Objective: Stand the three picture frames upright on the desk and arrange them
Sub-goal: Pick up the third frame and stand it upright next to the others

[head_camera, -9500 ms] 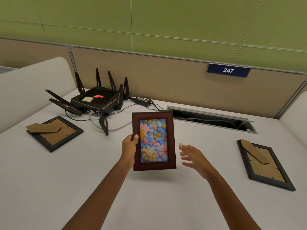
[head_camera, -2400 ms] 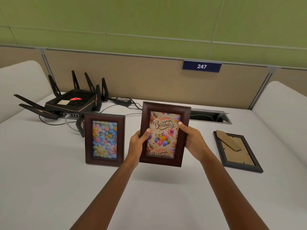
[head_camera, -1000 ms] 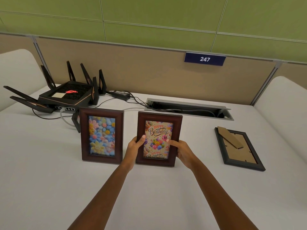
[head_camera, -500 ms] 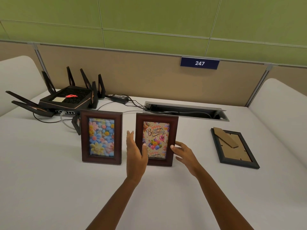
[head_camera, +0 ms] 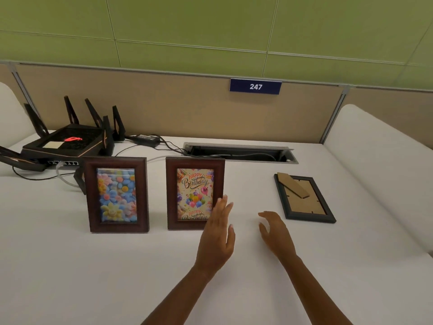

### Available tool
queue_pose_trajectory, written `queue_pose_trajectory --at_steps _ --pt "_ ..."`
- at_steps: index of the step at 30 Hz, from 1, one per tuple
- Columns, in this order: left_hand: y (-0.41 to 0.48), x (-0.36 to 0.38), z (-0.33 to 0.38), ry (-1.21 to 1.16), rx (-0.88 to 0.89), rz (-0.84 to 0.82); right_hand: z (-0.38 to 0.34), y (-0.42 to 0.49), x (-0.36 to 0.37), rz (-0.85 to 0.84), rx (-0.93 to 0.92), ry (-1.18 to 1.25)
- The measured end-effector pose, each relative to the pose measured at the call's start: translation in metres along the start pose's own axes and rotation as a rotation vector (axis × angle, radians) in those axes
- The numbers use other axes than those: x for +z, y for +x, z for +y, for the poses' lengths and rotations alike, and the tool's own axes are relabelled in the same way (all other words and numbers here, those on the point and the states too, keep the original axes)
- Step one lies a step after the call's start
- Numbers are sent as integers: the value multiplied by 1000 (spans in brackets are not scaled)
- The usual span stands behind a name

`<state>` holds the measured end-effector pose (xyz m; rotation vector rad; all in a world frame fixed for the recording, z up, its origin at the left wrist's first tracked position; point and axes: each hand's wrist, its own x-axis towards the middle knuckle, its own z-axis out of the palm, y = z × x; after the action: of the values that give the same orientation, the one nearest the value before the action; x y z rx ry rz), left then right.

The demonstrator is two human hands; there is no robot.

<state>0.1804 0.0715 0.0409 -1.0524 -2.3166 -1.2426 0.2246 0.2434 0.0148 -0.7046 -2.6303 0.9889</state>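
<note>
While both my hands hover empty over the white desk (head_camera: pixel 70 273), two of the three picture frames stand upright and the third lies flat. The desk fills the lower half of the view, backed at twelve o'clock by a tan partition (head_camera: pixel 164 106) carrying a blue "247" plate (head_camera: pixel 255 86). At ten o'clock sits a black router (head_camera: pixel 65 143) with raised antennas, its cables trailing toward a cable slot (head_camera: pixel 239 152) cut in the desktop at about one o'clock. Just in front of the router stands the flower frame (head_camera: pixel 116 194), dark wood, facing me. Beside it, apart by a narrow strip of desk, stands the birthday frame (head_camera: pixel 194 192), also dark wood, showing balloons and "Happy Birthday" lettering. At two o'clock, well apart from those two, the black frame (head_camera: pixel 303 199) lies face down with its cardboard stand uppermost. My left hand (head_camera: pixel 218 235) is raised near centre, palm turned right, fingers straight and loosely spread, gripping nothing; its fingertips overlap the birthday frame's lower right corner in the view, and I cannot tell whether they touch it. My right hand (head_camera: pixel 275 233) hangs between the birthday frame and the black frame, fingers curled slightly and parted, holding nothing.
</note>
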Motion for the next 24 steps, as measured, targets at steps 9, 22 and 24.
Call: queue_pose_trajectory --at_steps 9,22,24 --pt "15 63 8 114 -235 -484 40 -4 -38 168 101 -104" --pt "88 115 50 -385 -647 -683 82 41 -108 250 458 85" --pt "97 120 53 -497 -748 -662 86 47 -112 227 475 73"
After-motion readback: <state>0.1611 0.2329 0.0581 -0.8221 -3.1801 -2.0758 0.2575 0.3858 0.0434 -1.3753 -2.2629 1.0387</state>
